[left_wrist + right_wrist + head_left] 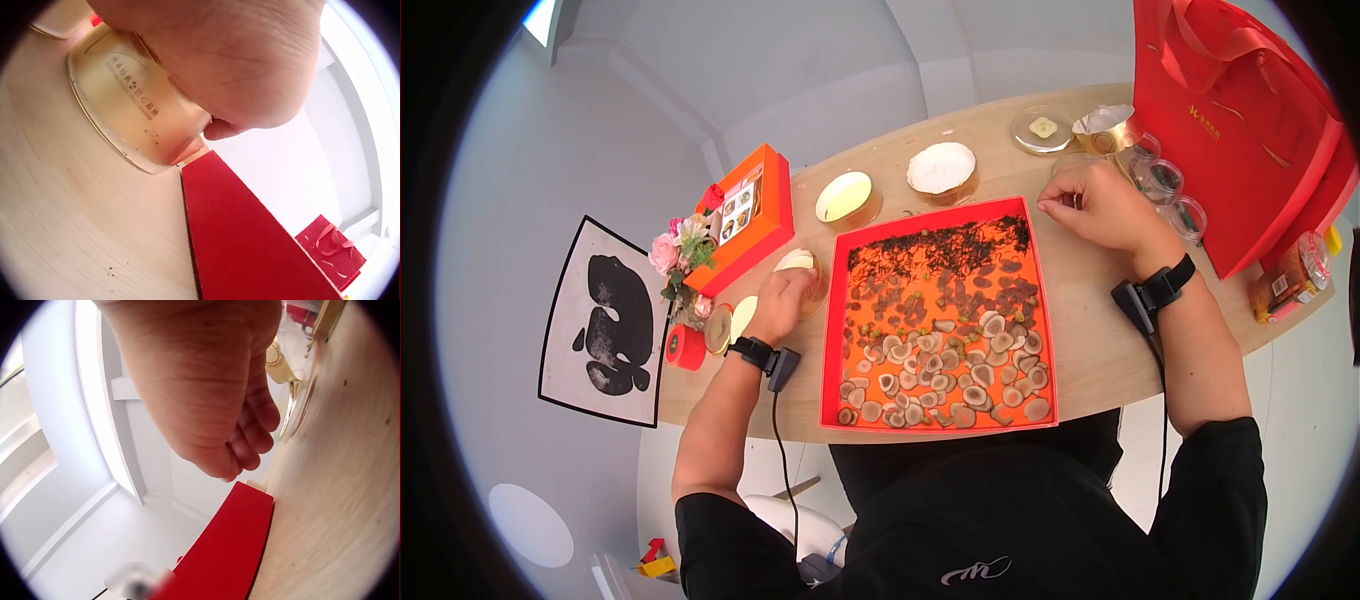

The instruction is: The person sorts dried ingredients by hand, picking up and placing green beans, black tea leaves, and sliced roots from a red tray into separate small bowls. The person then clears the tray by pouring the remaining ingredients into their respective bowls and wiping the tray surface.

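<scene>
My left hand [783, 298] is at a clear round tub [134, 100] with a gold printed label, left of the tray. Its fingertips lie at the tub's rim in the head view; the wrist view hides most of its fingers, so I cannot tell its grip. My right hand [1092, 205] hovers beyond the tray's right edge, its fingers loosely curled, with nothing seen in it. Between the hands lies a shallow red box tray [1054, 340] with an orange bottom. Pale round dried slices [973, 395], reddish-brown pieces [890, 300] and dark thin strands [960, 245] cover it in bands.
Behind the tray stand a tub of pale yellow contents [843, 196] and one of white contents [941, 167]. An orange gift box [750, 225] and flowers [680, 250] are left. Small jars [1165, 178], a red gift bag [1230, 130] and a filled jar [1290, 278] stand right.
</scene>
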Demonstrator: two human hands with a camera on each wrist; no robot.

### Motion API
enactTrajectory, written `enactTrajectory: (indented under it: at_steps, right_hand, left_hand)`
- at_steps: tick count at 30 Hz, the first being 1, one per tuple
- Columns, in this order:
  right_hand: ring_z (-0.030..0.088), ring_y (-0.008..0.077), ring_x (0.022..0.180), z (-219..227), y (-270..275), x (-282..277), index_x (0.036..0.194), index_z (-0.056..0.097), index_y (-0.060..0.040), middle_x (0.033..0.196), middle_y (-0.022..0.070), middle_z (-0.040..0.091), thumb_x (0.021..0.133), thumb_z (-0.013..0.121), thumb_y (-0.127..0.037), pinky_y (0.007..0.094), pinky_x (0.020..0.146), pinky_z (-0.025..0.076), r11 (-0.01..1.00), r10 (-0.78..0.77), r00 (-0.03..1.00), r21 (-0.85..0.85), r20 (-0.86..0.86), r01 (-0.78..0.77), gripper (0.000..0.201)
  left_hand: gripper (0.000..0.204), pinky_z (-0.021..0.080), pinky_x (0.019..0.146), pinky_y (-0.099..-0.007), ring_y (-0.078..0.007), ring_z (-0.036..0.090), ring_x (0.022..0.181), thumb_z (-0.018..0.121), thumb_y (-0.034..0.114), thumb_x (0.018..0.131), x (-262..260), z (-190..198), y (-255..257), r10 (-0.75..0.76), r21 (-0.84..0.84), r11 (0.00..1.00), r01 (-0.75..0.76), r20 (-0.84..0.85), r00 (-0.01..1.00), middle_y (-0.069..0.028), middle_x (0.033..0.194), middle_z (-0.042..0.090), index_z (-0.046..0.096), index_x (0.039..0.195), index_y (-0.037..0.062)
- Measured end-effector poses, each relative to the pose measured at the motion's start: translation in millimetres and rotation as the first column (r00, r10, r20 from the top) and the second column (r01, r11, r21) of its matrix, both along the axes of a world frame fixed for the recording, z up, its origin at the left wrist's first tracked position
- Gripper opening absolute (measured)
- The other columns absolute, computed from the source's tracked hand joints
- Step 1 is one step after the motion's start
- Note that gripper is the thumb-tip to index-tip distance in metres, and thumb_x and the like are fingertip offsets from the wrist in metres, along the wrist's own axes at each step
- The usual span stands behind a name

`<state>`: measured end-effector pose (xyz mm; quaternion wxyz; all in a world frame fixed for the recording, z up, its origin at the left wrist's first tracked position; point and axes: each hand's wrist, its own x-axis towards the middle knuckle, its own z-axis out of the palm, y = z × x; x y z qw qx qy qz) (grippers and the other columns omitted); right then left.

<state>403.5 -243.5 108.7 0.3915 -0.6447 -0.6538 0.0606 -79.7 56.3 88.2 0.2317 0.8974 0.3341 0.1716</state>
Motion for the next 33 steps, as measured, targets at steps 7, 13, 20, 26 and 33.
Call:
enactTrajectory:
  at_steps: [7,13,20,26,33]
  right_hand:
    - [0.080,0.0305,0.090,3,-1,-3,0.106,0.088,0.0015,0.100,0.0161,0.086,0.103,0.086,-0.014,0.0434,0.081,0.062,1.000,0.000,1.000,-0.007,-0.002,0.000,0.016]
    - [0.079,0.0305,0.090,3,0,-2,0.105,0.087,0.0017,0.100,0.0158,0.086,0.103,0.085,-0.014,0.0433,0.081,0.062,1.000,-0.003,1.000,-0.011,-0.003,0.003,0.016]
    - [0.078,0.0302,0.089,5,-2,-5,0.104,0.088,0.0007,0.099,0.0151,0.085,0.103,0.086,-0.014,0.0427,0.080,0.061,0.998,-0.022,0.999,-0.052,-0.024,0.020,0.015]
    - [0.076,0.0279,0.087,8,-4,-7,0.104,0.087,0.0013,0.096,0.0145,0.084,0.103,0.086,-0.013,0.0418,0.078,0.060,0.997,-0.047,0.997,-0.064,-0.062,0.043,0.015]
    - [0.074,0.0255,0.083,8,-3,-7,0.105,0.087,0.0014,0.090,0.0131,0.081,0.102,0.086,-0.011,0.0406,0.076,0.058,0.998,-0.026,0.997,-0.066,-0.078,0.021,0.013]
  left_hand:
    - [0.051,0.050,0.080,-0.0491,-0.0372,0.062,0.077,0.054,0.034,0.121,3,16,-4,0.015,0.012,1.000,-0.015,-0.049,0.999,-0.0209,0.079,0.064,0.064,0.090,-0.0054]
    - [0.048,0.048,0.075,-0.0489,-0.0326,0.062,0.075,0.054,0.032,0.122,5,19,7,0.060,-0.053,0.996,-0.066,-0.101,0.993,-0.0195,0.079,0.063,0.064,0.093,-0.0053]
    - [0.045,0.038,0.057,-0.0403,-0.0210,0.053,0.062,0.056,0.032,0.122,4,18,31,0.251,-0.374,0.905,-0.204,0.080,0.965,-0.0067,0.070,0.056,0.060,0.086,0.0047]
    - [0.053,0.023,0.048,-0.0319,-0.0097,0.030,0.053,0.056,0.036,0.123,4,35,43,0.555,-0.853,0.518,-0.063,0.280,0.783,0.0072,0.065,0.032,0.040,0.074,0.0213]
    - [0.048,0.029,0.050,-0.0295,-0.0121,0.032,0.055,0.053,0.026,0.121,-18,46,64,0.840,-0.848,0.117,0.516,0.362,0.405,0.0045,0.068,0.036,0.042,0.074,0.0186]
